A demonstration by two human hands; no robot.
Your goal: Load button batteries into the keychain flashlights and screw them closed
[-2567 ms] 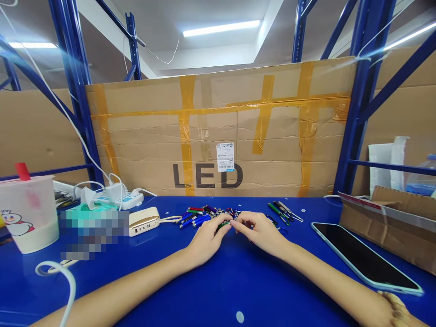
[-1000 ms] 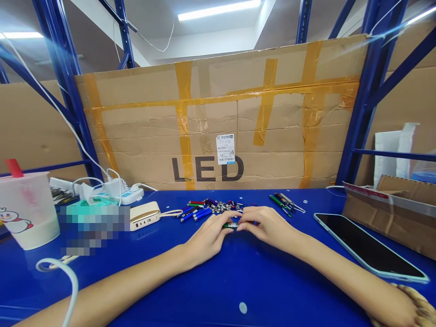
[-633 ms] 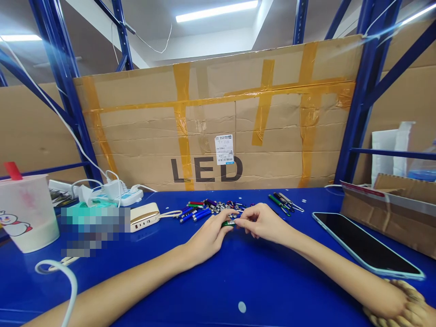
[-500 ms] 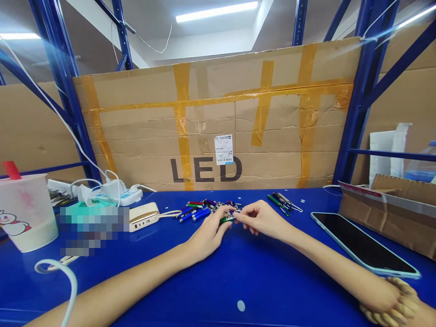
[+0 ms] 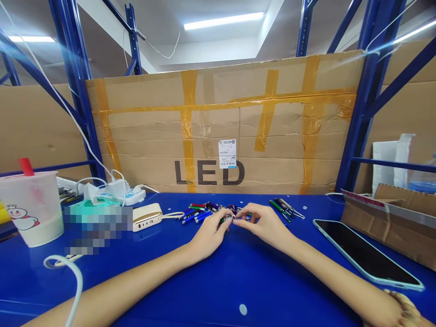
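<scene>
A small green torch [image 5: 223,220] is held just above the blue worktop [image 5: 238,281], and both hands are drawn narrowly together around it. It is gripped by the left hand [image 5: 209,234], while a small metal ring [image 5: 233,217] at its end is pinched by the fingertips [image 5: 241,216] of the right hand [image 5: 267,223]. Just behind the hands, a loose heap of small torches [image 5: 199,214] in blue, green, red and purple is spread over the worktop, mixed with small clips and rings. Further right, a smaller group of green and black torches with clips [image 5: 282,209] is laid. To the left stand a cream and gold power bank [image 5: 147,217] with a short cord, a white power strip [image 5: 126,196] with plugs in it, and a plastic cup [image 5: 34,211] with a red straw, and a patch beside them is blurred too heavily to be made out. To the right lie a dark-screened tablet in a pale blue case [image 5: 368,254] and an open cardboard box [image 5: 384,227]. Behind the worktop, a large cardboard sheet [image 5: 218,122] printed "LED" and strapped with orange tape is propped against blue steel shelving [image 5: 368,91]
</scene>
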